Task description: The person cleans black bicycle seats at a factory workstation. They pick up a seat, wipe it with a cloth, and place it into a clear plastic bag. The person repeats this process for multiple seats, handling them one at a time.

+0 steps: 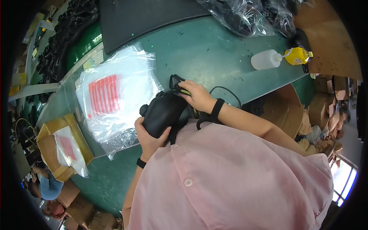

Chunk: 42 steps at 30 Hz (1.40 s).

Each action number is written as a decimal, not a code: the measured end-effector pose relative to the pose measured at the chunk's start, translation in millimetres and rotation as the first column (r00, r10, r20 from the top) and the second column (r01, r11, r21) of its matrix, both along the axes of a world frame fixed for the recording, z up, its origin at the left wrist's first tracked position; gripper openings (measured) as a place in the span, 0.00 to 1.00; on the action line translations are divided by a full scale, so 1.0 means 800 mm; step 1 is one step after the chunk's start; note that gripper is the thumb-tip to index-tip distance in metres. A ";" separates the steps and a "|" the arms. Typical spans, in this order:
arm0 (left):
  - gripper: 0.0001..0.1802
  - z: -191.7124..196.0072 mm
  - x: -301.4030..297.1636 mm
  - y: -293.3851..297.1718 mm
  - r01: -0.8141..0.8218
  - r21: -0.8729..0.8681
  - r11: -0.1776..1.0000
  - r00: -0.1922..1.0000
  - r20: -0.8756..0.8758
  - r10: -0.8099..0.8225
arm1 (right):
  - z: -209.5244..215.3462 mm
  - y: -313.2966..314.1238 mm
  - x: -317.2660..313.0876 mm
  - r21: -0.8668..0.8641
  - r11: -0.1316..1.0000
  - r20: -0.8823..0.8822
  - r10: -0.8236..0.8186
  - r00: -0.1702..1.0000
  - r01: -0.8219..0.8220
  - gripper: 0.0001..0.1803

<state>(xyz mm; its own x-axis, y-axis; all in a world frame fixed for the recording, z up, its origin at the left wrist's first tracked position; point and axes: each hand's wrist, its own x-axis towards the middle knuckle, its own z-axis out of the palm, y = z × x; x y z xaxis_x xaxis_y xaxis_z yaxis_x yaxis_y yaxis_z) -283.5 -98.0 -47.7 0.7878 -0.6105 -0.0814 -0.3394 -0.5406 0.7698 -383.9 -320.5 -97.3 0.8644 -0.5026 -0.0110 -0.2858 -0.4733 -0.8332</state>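
Observation:
A smooth, rounded black padded thing point(165, 112) with straps rests close against my shirt front, at the table's near edge. My left hand point(150, 138) is wrapped round its lower left side, thumb and fingers on opposite sides. At its upper right, my right hand point(196, 95) grips a black strap-like piece point(175, 82) that ends in a loop; a bit of yellow-green shows beside the fingers. What exactly the black thing is, I cannot make out. Left of it lies a stack of clear plastic bags point(128, 73) with red print.
A cardboard box point(45, 142) with printed bags stands at the left. A black sheet point(149, 17) and plastic-wrapped black goods point(245, 19) lie on the far side of the green table point(207, 50). A white squeeze bottle point(263, 60) and yellow bottle point(296, 56) stand right. Another person point(50, 186) is lower left.

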 end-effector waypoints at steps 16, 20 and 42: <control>0.47 0.010 -0.018 0.014 0.140 0.024 0.990 0.989 -0.045 -0.139 | -0.065 -0.047 -0.012 -0.073 0.997 -0.112 -0.044 0.993 0.036 0.21; 0.45 -0.026 -0.038 0.020 0.094 -0.194 0.976 0.988 0.135 -0.068 | -0.126 -0.072 -0.027 -0.212 0.977 -0.124 -0.012 0.992 -0.015 0.25; 0.46 -0.018 -0.058 0.021 0.143 -0.208 0.968 0.989 0.066 -0.132 | -0.067 -0.043 -0.006 -0.170 0.985 -0.089 -0.023 0.996 0.007 0.22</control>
<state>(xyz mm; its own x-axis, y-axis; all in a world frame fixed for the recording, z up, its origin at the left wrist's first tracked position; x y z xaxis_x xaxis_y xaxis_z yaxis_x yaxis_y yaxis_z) -329.7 -80.9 -61.8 0.6947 -0.7124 0.0994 -0.4408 -0.3124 0.8415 -388.6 -355.2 -151.2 0.8562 -0.5167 -0.0023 -0.3641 -0.6003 -0.7121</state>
